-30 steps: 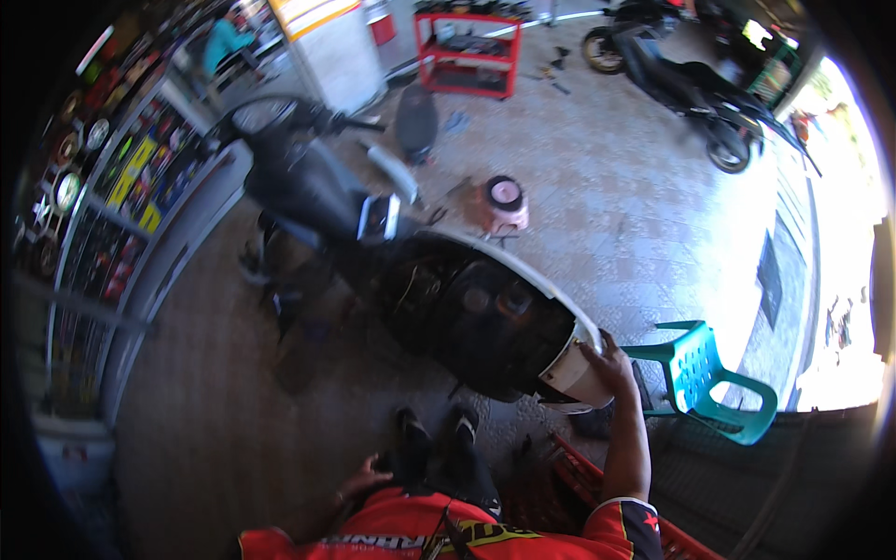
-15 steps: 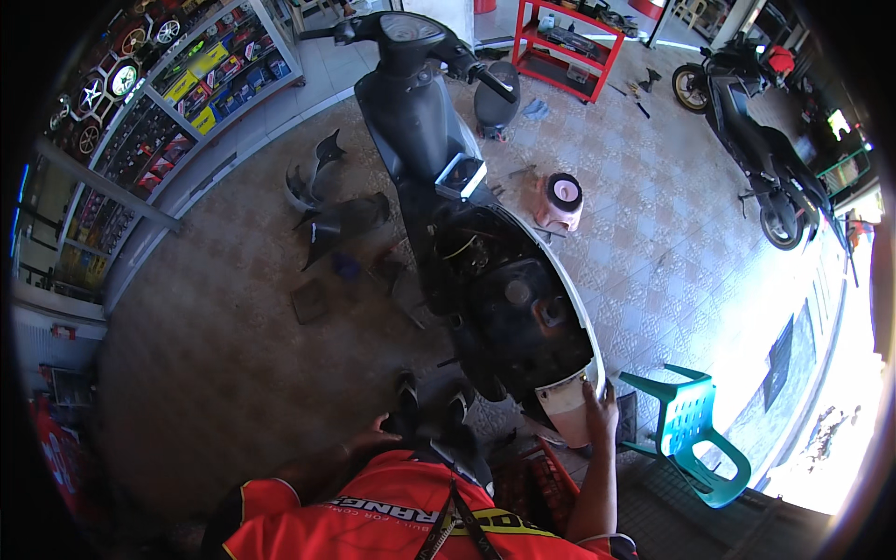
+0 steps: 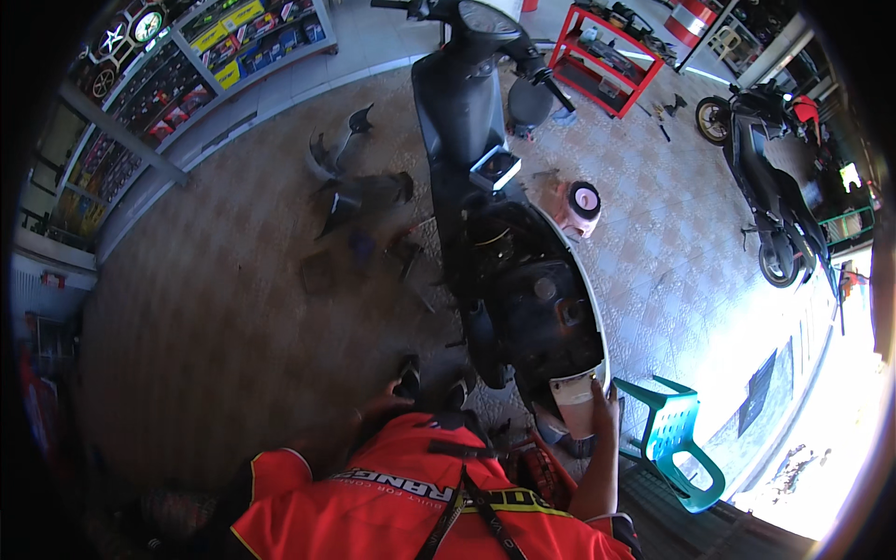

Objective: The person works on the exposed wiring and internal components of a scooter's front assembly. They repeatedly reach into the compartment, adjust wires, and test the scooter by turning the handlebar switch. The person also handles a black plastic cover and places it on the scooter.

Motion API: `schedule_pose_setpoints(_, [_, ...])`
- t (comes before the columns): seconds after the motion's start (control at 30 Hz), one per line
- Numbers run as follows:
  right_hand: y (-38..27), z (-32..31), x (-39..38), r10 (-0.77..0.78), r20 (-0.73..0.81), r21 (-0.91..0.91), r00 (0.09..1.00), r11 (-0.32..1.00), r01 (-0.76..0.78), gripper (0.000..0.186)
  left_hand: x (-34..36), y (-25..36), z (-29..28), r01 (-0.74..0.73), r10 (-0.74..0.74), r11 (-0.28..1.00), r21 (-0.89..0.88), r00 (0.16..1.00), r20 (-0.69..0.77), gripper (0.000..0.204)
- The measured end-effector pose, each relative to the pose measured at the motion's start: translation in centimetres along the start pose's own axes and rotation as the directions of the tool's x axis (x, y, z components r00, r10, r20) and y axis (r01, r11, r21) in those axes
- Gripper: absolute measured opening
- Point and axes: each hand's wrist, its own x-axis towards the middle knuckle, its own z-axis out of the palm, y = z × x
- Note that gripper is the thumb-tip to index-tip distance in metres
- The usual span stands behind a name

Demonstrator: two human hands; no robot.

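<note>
A partly stripped scooter (image 3: 462,117) stands in front of me, its handlebar far and its tail near. My right hand (image 3: 605,411) is closed round the rear end of its white side panel (image 3: 595,308), thumb on the inner side and fingers on the outer edge. Beside the hand is a pale tail piece (image 3: 572,401). The dark inner tub (image 3: 541,303) lies exposed where no seat covers it. My left hand (image 3: 381,403), dim and partly shadowed, is by my left leg with its fingers stretched out and nothing visible in them.
A green plastic chair (image 3: 670,425) lies tipped over at right. Black fairing pieces (image 3: 359,201) lie on the floor left of the scooter. A pink part with a black ring (image 3: 584,201) sits to its right. Farther off are a red tool cart (image 3: 597,79) and another motorcycle (image 3: 761,159).
The whole view has shifted, so the scooter's front sits farther right and higher. My right hand stays on the rear panel. The left hand remains by my leg.
</note>
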Motion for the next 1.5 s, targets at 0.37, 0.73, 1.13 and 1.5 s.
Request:
schedule_pose_setpoints(0.37, [-6.3,2.3,7.9,-0.436,-0.12,-0.699,0.892,0.675,0.236,0.069,-0.3,0.6,-6.3,-0.141,0.141,0.99,-0.001,0.989,0.044,0.104])
schedule_pose_setpoints(0.73, [-44.2,20.1,37.2,-0.891,0.112,-0.477,0.44,0.34,0.811,0.065,-1.6,2.3,-4.2,-0.071,0.064,0.969,-0.237,0.997,-0.038,0.092])
schedule_pose_setpoints(1.13, [-56.8,24.3,53.4,-0.771,0.259,-0.675,0.582,0.287,0.68,0.055,-3.6,7.3,0.5,0.149,-0.19,0.959,-0.241,0.969,-0.156,0.085])
schedule_pose_setpoints(1.5, [-56.1,25.0,56.6,-0.639,0.23,-0.653,0.734,0.458,0.603,0.052,-0.4,8.5,-2.0,0.2,-0.191,0.961,-0.191,0.979,0.064,0.091])
